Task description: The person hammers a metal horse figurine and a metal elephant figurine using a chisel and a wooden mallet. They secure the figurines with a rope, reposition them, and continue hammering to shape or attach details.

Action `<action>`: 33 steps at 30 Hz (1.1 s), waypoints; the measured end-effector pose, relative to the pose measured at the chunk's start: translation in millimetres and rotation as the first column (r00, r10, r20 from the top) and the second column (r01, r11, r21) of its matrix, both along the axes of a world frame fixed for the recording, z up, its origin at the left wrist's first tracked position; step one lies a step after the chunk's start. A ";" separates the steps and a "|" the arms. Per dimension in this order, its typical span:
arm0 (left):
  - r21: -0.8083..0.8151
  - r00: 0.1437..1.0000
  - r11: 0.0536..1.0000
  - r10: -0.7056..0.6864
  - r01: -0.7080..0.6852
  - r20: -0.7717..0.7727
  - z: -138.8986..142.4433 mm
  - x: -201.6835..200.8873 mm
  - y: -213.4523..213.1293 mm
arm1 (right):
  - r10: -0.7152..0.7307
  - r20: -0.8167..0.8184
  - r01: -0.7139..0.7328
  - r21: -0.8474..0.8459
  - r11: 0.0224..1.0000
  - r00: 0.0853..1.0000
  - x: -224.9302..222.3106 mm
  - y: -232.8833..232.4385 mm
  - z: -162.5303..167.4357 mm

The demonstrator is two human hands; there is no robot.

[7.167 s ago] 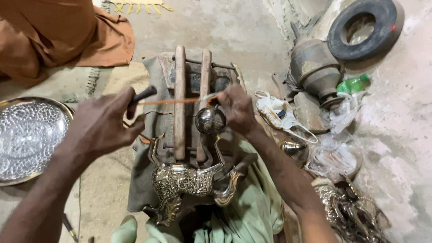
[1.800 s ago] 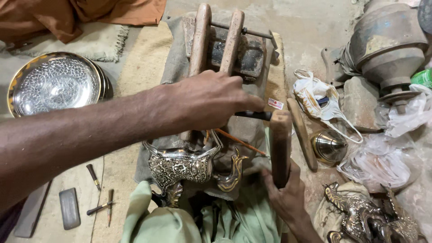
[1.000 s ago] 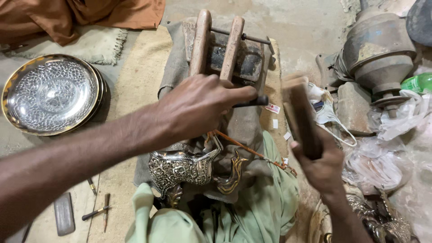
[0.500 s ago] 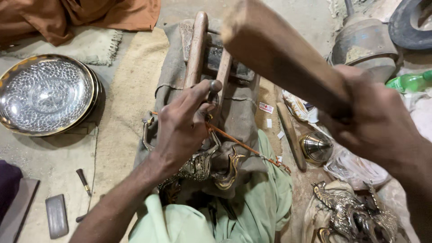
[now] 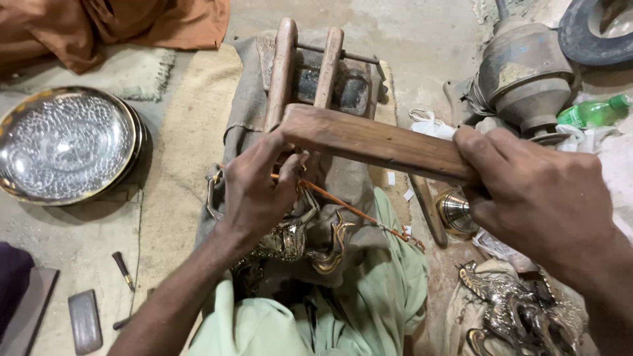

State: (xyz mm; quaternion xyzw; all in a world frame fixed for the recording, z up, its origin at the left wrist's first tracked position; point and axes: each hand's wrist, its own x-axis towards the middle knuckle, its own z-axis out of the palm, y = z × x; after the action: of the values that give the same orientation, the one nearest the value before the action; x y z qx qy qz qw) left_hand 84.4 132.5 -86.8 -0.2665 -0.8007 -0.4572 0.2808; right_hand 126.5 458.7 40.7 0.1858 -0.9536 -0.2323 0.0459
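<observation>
Our right hand [image 5: 541,198] grips a long, flat, worn wooden mallet [image 5: 376,142] held level across the two upright wooden clamp posts [image 5: 282,72]. Our left hand [image 5: 257,191] pinches closed beneath it, above an ornate, embossed brass vessel [image 5: 290,240] in our lap. A round patterned metal tray [image 5: 66,145] lies well apart, left.

- Floor [image 5: 428,39]: bare, dusty concrete.
- Mat [image 5: 184,151]: tan, under the cloth-draped wooden clamp [image 5: 310,72].
- Left: stacked embossed trays [image 5: 66,145], orange cloth [image 5: 112,26], small tools [image 5: 122,270].
- Right: metal pot [image 5: 524,72], green bottle [image 5: 593,112], tyre [image 5: 593,33].
</observation>
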 end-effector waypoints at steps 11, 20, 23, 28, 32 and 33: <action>-0.433 0.976 0.885 -0.095 0.174 0.198 48.4 -24.6 -4.7 | -0.101 -0.067 -0.025 -0.930 0.366 0.993 0.7 5.7 -83.4; -0.522 0.946 0.800 -0.168 0.295 0.278 63.5 -35.9 0.0 | -0.116 -0.087 -0.040 -0.934 0.355 0.989 4.6 7.3 -140.8; -0.546 0.925 0.759 -0.200 0.355 0.324 68.9 -42.8 2.3 | -0.167 -0.017 0.029 -0.962 0.271 0.986 12.0 3.4 -168.0; -0.567 0.876 0.671 -0.319 0.478 0.361 74.5 -52.7 10.2 | -0.120 -0.164 -0.125 -0.952 0.279 0.979 21.3 -5.9 -210.8; -0.663 0.872 0.568 -0.280 0.487 0.401 76.2 -59.2 12.3 | -0.268 -0.072 -0.008 -0.973 0.232 0.961 19.9 -6.3 -231.3; -0.669 0.869 0.555 -0.328 0.495 0.371 76.0 -61.0 12.5 | -0.326 -0.054 0.010 -0.982 0.191 0.944 19.0 -5.7 -233.9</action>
State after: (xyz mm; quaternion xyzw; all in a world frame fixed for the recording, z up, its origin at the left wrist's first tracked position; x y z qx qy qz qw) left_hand 23.5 145.0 -10.8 -0.4897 -0.8544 -0.1657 -0.0522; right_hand 145.5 453.0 -193.2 -0.0218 -0.8862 0.3919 0.2462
